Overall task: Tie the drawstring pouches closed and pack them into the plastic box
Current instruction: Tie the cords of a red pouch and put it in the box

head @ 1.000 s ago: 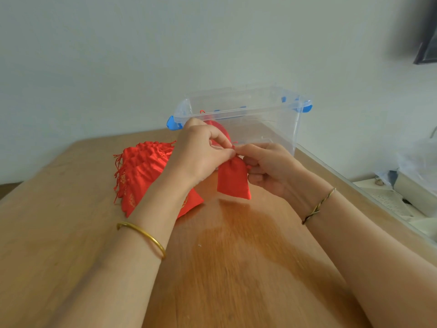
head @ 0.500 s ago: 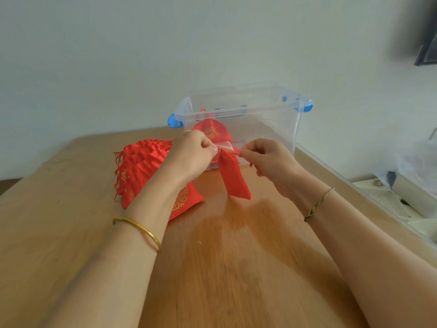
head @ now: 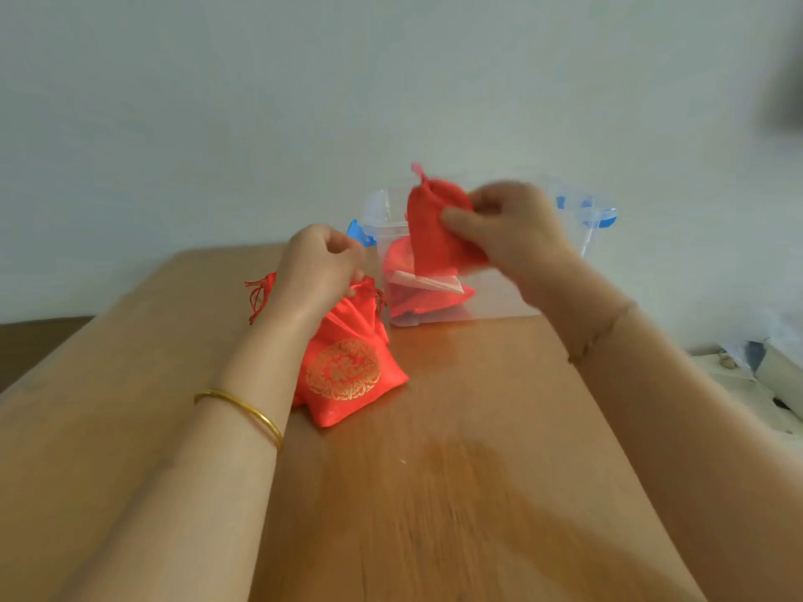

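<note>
My right hand grips a closed red drawstring pouch and holds it up in the air at the front rim of the clear plastic box with blue latches. Red pouches lie inside the box at its left side. My left hand is down on the pile of red pouches with gold emblems, left of the box. Its curled fingertips pinch the gathered neck of the top pouch. The frame is motion-blurred.
The wooden table stretches toward me with bare surface between my forearms. The box stands at the far edge against a pale wall. Off the table's right edge lies lower clutter of white and dark items.
Both hands had been pulling one pouch's strings apart in front of the box. My right hand has since lifted that pouch up to the box rim. My left hand let go and dropped onto the pile.
</note>
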`<state>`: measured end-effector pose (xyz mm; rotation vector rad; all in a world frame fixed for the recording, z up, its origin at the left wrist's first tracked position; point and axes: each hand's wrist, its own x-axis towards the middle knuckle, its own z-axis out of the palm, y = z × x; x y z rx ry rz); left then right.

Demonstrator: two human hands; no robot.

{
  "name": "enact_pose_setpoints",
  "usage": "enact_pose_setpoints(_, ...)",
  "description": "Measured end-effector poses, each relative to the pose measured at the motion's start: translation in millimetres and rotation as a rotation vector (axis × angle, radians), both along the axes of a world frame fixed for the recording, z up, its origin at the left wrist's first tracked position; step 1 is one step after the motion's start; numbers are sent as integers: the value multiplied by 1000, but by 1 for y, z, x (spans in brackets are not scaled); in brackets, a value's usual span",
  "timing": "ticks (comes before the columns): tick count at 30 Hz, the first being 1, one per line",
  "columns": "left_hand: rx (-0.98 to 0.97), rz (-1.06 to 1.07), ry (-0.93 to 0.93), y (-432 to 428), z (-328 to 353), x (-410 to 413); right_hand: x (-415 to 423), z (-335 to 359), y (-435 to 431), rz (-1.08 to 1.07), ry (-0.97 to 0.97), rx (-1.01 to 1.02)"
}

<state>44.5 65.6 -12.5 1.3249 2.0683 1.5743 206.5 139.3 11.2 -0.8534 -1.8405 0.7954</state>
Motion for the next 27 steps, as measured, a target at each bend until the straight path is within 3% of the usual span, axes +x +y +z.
enact_pose_setpoints(3,-129,68,215,-3,-9,-22,-29,36,33,-91,-32,-50)
enact_pose_setpoints(6,-264,143,373,-4,-22,-35,-56,48,63,-157,-283,-111)
enact_pose_setpoints(9,-390,174,466,-3,-30,-46,-75,45,70,-32,-553,-171)
enact_pose_setpoints(12,-393,162,485,-1,-34,-51,-78,42,71,-129,-717,-74)
enact_pose_setpoints(14,-380,194,502,-2,-34,-50,-73,45,65,-221,-688,75)
enact_pose_setpoints(18,-351,224,533,-4,-32,-44,-53,50,44,-280,-402,187)
enact_pose_setpoints(21,-310,205,521,-9,-28,-40,-42,35,14,-97,-255,184)
enact_pose_setpoints(25,-166,-3,434,-14,-12,-27,-36,-11,-18,271,-368,7)
enact_pose_setpoints(27,-120,-124,436,-16,-3,-14,-35,-26,-20,328,-437,9)
